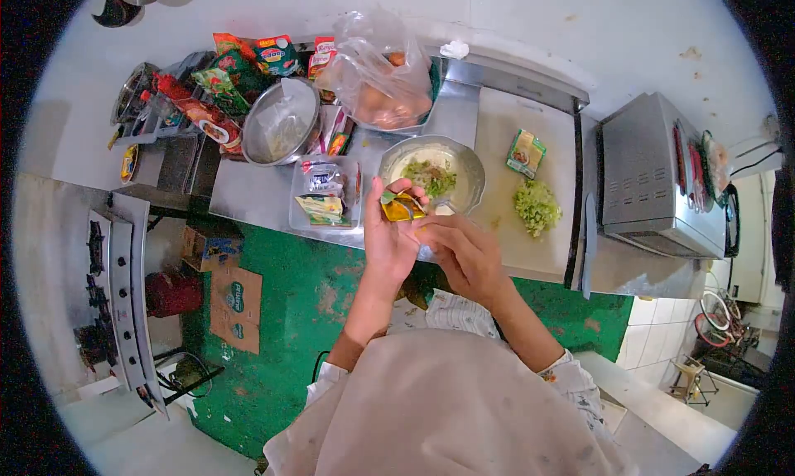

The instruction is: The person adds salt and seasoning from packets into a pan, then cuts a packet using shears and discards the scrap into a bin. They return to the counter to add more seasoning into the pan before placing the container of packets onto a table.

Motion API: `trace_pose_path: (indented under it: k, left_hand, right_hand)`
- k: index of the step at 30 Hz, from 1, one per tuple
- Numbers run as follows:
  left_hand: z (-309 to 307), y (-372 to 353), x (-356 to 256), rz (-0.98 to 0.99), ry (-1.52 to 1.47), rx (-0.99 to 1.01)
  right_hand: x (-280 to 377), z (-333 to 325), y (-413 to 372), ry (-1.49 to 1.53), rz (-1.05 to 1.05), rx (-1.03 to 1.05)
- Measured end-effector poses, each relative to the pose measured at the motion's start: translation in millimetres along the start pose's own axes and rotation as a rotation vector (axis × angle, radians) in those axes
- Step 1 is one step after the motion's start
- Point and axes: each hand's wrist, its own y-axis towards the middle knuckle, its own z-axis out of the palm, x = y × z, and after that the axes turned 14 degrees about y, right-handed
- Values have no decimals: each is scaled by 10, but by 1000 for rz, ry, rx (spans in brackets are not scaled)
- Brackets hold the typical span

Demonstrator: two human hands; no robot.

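A small shiny yellow sachet [401,207] lies in the fingers of my left hand [392,242], above the near rim of a metal bowl [474,196]. My right hand [469,254] is closed, its fingertips pinched against the sachet's lower edge by my left palm. In the bowl is a pale batter [460,165] with chopped green leaves [431,180] and some brown bits on top. A light-coloured utensil end [445,209] shows at the rim beside my right fingers. To the right, a white cutting board [505,112] carries a chopped green pile [537,208] and a small green-yellow box [527,153].
Left of the bowl stand a clear plastic tub [296,196] with packets and a steel bowl [281,122]. Behind is a plastic bag of eggs [385,87]. A metal oven-like appliance [654,178] is at right, a stove [124,294] at left.
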Motion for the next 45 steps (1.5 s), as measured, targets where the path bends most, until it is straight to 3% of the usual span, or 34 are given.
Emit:
trace_pose_path:
  k: [8, 14, 18, 20, 22, 26, 28, 38, 45]
  left_hand:
    - [35, -15, -23, -11, -12, 24]
    - [19, 12, 5, -36, -48, 37]
    - [4, 17, 5, -50, -46, 22]
    - [-88, 58, 27, -66, -111, 108]
    - [-100, 71, 44, -57, -106, 97]
    - [4, 21, 13, -38, -56, 40]
    - [5, 21, 6, -31, -49, 44]
    - [2, 17, 16, -25, -37, 18]
    - [-17, 33, 32, -9, -19, 64]
  right_hand:
    - [29, 30, -7, -20, -23, 52]
    - [-50, 27, -68, 12, 60, -51]
    - [-31, -16, -39, 135, 183, -94]
    - [-48, 5, -55, 166, 202, -125]
    - [-74, 51, -96, 507, 361, -315]
    - [-46, -21, -87, 252, 253, -214]
    - [-20, -57, -49, 76, 87, -78]
    - [-35, -23, -62, 76, 121, -74]
    - [-23, 54, -85, 238, 283, -250]
